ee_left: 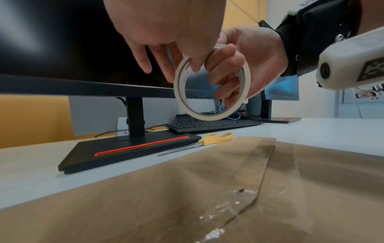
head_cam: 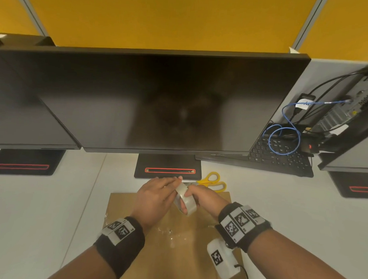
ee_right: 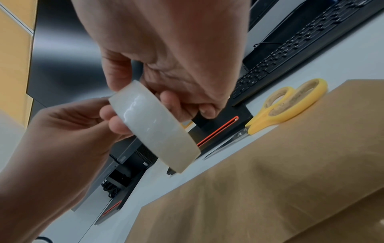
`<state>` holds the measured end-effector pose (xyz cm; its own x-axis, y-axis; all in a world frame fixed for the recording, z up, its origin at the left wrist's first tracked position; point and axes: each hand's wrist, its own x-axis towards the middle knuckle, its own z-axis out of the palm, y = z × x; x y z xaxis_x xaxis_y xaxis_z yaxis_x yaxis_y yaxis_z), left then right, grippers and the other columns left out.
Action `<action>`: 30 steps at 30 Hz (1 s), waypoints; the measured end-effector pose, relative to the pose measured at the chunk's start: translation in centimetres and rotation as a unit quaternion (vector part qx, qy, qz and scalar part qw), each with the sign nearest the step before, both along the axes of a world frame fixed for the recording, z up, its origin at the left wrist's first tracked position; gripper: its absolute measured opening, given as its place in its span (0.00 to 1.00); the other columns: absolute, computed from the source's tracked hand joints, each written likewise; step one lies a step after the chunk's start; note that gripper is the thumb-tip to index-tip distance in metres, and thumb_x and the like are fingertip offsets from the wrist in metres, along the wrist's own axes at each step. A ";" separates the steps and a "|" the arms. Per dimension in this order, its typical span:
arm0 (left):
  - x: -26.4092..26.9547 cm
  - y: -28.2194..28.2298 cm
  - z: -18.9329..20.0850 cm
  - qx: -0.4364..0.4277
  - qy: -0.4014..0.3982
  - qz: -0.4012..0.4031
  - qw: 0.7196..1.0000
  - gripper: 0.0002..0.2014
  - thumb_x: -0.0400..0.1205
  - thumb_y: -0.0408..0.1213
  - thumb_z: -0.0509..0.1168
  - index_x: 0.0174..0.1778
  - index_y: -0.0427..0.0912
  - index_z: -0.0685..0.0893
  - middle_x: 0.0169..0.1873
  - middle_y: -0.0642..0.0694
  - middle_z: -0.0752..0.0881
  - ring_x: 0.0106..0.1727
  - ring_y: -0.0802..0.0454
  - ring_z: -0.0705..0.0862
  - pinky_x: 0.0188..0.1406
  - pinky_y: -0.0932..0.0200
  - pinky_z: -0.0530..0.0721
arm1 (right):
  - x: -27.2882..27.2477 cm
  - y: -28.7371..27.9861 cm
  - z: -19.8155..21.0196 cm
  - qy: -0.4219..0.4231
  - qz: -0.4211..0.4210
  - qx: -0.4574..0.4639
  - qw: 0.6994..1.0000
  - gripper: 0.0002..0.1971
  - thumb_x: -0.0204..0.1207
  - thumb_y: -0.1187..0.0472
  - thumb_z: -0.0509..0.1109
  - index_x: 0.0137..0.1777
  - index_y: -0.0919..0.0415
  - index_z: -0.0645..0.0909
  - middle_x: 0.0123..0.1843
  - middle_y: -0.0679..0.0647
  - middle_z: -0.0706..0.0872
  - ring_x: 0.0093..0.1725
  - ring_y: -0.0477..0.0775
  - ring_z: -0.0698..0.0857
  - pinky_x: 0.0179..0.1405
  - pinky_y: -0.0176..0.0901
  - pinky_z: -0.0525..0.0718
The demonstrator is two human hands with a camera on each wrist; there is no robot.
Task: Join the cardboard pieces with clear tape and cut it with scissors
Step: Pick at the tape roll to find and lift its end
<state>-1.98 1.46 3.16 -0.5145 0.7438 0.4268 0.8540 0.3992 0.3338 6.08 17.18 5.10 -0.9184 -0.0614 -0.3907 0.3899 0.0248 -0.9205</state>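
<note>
The right hand (head_cam: pixel 204 199) holds the tape roll (head_cam: pixel 184 198) up over the cardboard (head_cam: pixel 175 253), its fingers hooked through the core and its thumb on the outer face; the left hand (head_cam: pixel 156 198) lies against the roll's left side, fingertips (ee_right: pixel 108 113) feeling along the clear winding, thumb near the rim, a light touch with no wrap around the roll. The step, as I judge it, is finding and lifting the free end of the tape; no loose tail shows in any view, so the end seems yet to be found.

To do it well: let the right hand turn the roll slowly while a left nail runs across the surface until it catches the ridge; peel square to the edge so the tape does not split into a sliver; keep the roll low over the seam (ee_left: pixel 264 166), so the strip can go straight down.

The cardboard lies flat on the desk (head_cam: pixel 51 207), one sheet overlapping the other, with a strip of clear tape already crinkled along part of the seam; the scissors (head_cam: pixel 214 181) lie shut just beyond its far edge, beside the monitor base (head_cam: pixel 167 163), within easy reach for the cut.
</note>
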 end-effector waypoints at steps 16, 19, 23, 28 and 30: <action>0.0 0.4 1.4 -0.005 -0.236 0.131 0.963 0.17 0.82 0.34 0.65 0.66 0.52 0.83 0.60 0.52 0.87 0.59 0.53 0.83 0.60 0.59 0.80 | 0.3 0.5 0.3 0.002 0.009 0.043 0.999 0.24 0.80 0.60 0.54 0.20 0.56 0.74 0.20 0.40 0.79 0.24 0.33 0.75 0.33 0.21 0.72; -0.2 0.4 1.4 -0.011 -0.195 0.126 0.973 0.16 0.82 0.39 0.62 0.65 0.52 0.84 0.57 0.52 0.88 0.57 0.52 0.85 0.56 0.57 0.83 | -0.1 0.4 0.7 -0.011 0.021 0.034 0.999 0.21 0.77 0.55 0.53 0.24 0.58 0.76 0.25 0.43 0.82 0.27 0.35 0.77 0.38 0.30 0.73; 0.1 0.6 1.7 -0.046 -0.077 0.047 0.995 0.19 0.74 0.42 0.57 0.54 0.48 0.90 0.43 0.55 0.91 0.43 0.57 0.82 0.32 0.68 0.82 | -0.3 -0.1 0.5 -0.011 0.026 0.018 0.999 0.18 0.70 0.52 0.54 0.27 0.57 0.80 0.31 0.53 0.85 0.32 0.43 0.80 0.39 0.38 0.73; 0.2 0.8 1.0 -0.018 -0.070 0.058 0.996 0.20 0.75 0.43 0.56 0.53 0.47 0.90 0.42 0.54 0.90 0.44 0.58 0.74 0.30 0.64 0.85 | -0.5 -0.1 0.4 0.004 0.016 0.000 1.000 0.19 0.70 0.53 0.52 0.29 0.65 0.76 0.28 0.54 0.81 0.33 0.48 0.80 0.46 0.39 0.76; 0.3 0.7 0.9 -0.014 -0.096 0.076 0.992 0.20 0.75 0.45 0.56 0.55 0.48 0.89 0.44 0.54 0.90 0.46 0.58 0.74 0.32 0.61 0.86 | -0.4 -0.1 -0.1 0.016 0.019 -0.031 0.999 0.17 0.70 0.55 0.52 0.29 0.64 0.75 0.27 0.56 0.79 0.33 0.52 0.79 0.47 0.42 0.76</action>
